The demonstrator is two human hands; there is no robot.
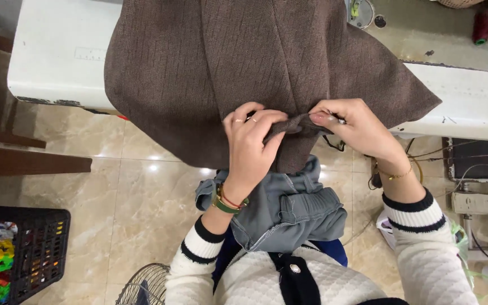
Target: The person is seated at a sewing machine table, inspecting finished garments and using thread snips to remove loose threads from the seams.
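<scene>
While the brown cloth (244,68) hangs off the white bench (57,62), left hand (251,141) and right hand (352,127) pinch its folded hem, likely mid-alignment; next needs an even, taut fold.

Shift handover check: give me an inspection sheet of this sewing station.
Surface: white sewing table, worn edges, mostly covered by cloth.
Job's things: brown fabric draped over the table edge; both hands pinch a fold at its lower hem.
Clutter: grey garment on the lap; red thread spool.
Hands: left hand and right hand gripping the fabric.
Cables: wires under the table at right.
Surroundings: tiled floor, black crate of coloured pieces, fan guard.
</scene>
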